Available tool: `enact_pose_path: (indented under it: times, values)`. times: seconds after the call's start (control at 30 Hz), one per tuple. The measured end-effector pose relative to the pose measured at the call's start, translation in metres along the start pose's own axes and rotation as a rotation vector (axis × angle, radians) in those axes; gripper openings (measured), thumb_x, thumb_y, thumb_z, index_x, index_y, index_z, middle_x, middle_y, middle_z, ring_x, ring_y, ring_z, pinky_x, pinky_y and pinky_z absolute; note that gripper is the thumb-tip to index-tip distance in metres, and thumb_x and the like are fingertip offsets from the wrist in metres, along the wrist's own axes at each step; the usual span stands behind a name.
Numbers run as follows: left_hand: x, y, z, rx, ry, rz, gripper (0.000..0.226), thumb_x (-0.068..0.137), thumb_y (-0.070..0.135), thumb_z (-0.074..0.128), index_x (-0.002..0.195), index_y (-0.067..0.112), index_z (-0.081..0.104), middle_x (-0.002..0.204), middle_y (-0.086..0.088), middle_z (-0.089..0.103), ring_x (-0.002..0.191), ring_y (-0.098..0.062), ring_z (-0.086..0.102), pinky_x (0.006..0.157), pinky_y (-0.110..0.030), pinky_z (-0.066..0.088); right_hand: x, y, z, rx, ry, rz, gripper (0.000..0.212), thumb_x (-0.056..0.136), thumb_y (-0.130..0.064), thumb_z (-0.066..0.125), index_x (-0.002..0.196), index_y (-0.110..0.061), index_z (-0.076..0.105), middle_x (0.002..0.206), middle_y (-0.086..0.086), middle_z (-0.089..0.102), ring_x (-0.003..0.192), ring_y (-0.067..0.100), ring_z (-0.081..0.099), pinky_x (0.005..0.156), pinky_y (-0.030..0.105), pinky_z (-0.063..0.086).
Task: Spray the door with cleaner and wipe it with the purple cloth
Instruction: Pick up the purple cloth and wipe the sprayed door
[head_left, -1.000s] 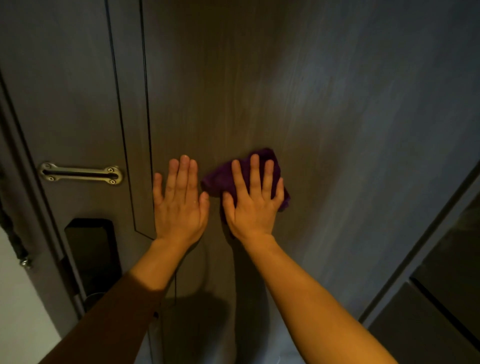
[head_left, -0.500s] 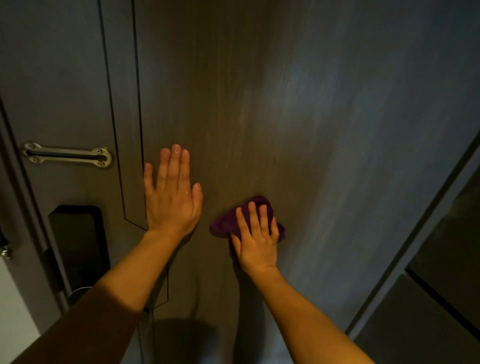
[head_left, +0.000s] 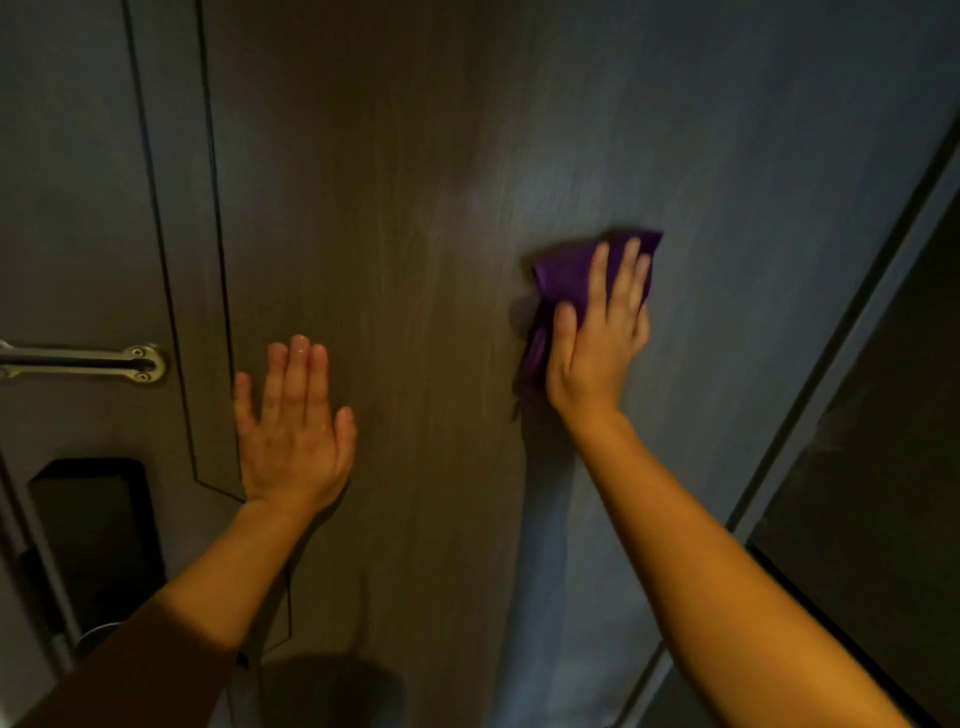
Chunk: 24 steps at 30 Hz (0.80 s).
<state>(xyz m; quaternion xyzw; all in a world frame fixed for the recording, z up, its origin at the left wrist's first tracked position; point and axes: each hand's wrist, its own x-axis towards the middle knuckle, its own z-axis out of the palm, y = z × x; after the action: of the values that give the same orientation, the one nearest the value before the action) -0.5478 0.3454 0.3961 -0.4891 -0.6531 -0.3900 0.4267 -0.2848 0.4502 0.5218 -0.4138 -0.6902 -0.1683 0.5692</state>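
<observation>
Door (head_left: 415, 208): dark wood-grain face, fills most of the view, grain vertical, pale sheen toward upper right. Thin black inlaid lines down the left part, angling inward low down. Door frame (head_left: 852, 332): pale strip with a dark edge line, slanting along the right side; dark panel beyond it.

Right arm: bare forearm, up from the lower right corner to the door's right half. Left arm: up from the lower left corner, dark brown sleeve (head_left: 130, 670) covering the upper part, forearm bare.

Black lock plate (head_left: 93, 530): rectangular, low on the left edge of the door, below the metal bar. Round knob part-visible beneath, detail unclear.

Left hand (head_left: 293, 441): palm flat on the door, fingers together and pointing up, thumb out to the right, grip released, holding nothing. Just right of the inlaid lines, well apart from the cloth.

Right hand (head_left: 602, 338): pressed flat over the cloth, fingers spread upward, thumb along the left side; grip pinning the cloth to the door rather than clenched around it.

Purple cloth (head_left: 563, 273): bunched, on the door's right half, higher than the left hand, trapped between right palm and door face. Showing above and left of the fingers, a fold trailing down beside the thumb.

Metal bar (head_left: 98, 361): brushed, horizontal, screwed at its rounded right end, cut off by the left edge.
</observation>
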Motion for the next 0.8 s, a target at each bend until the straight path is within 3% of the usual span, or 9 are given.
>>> enact_pose_path:
  times: [0.13,0.3,0.57,0.67,0.8]
  values:
    - [0.000,0.000,0.000,0.002,0.010,-0.004,0.073,0.097,0.033,0.043,0.159,0.005,0.017,0.168,-0.005,0.002,0.157,-0.021,-0.003,0.125,-0.051,-0.004,0.028,-0.018,0.007,-0.096,0.022,0.024,0.060,0.104,-0.046,0.033,0.159,-0.027,0.021,0.169,0.008,0.014,0.157,0.028,0.008,0.121,0.053,0.014]
    - [0.001,0.001,0.000,0.015,0.016,-0.005,0.071,0.099,0.034,0.040,0.159,0.005,0.016,0.167,-0.014,0.014,0.157,-0.022,-0.004,0.124,-0.052,-0.005,-0.027,-0.020,0.034,-0.145,0.040,0.079,0.063,0.101,-0.046,0.039,0.159,-0.027,0.023,0.168,0.012,0.019,0.156,0.033,0.012,0.121,0.055,0.013]
    - [0.000,0.004,-0.005,0.069,-0.047,-0.006,0.074,0.100,0.037,0.038,0.160,0.007,0.007,0.168,-0.018,0.010,0.154,-0.021,-0.011,0.123,-0.046,-0.014,-0.155,-0.017,0.082,-0.107,-0.073,0.101,0.076,0.093,-0.045,0.045,0.160,-0.023,0.015,0.165,0.011,0.017,0.153,0.037,0.017,0.117,0.059,0.022]
    - [0.000,0.003,-0.006,0.054,-0.052,0.001,0.075,0.100,0.037,0.040,0.160,0.007,0.007,0.168,-0.018,0.009,0.154,-0.023,-0.008,0.123,-0.048,-0.013,-0.200,-0.011,0.094,-0.086,-0.144,0.086,0.084,0.091,-0.045,0.046,0.161,-0.027,0.003,0.165,0.014,0.022,0.152,0.036,0.015,0.116,0.056,0.020]
    - [0.000,0.003,-0.007,0.054,-0.051,0.022,0.073,0.101,0.038,0.038,0.160,0.007,0.007,0.168,-0.018,0.010,0.156,-0.033,0.004,0.122,-0.049,-0.011,-0.257,0.000,0.105,-0.069,-0.277,0.100,0.089,0.089,-0.045,0.045,0.160,-0.029,-0.007,0.169,0.002,-0.015,0.156,0.026,-0.012,0.116,0.053,0.014]
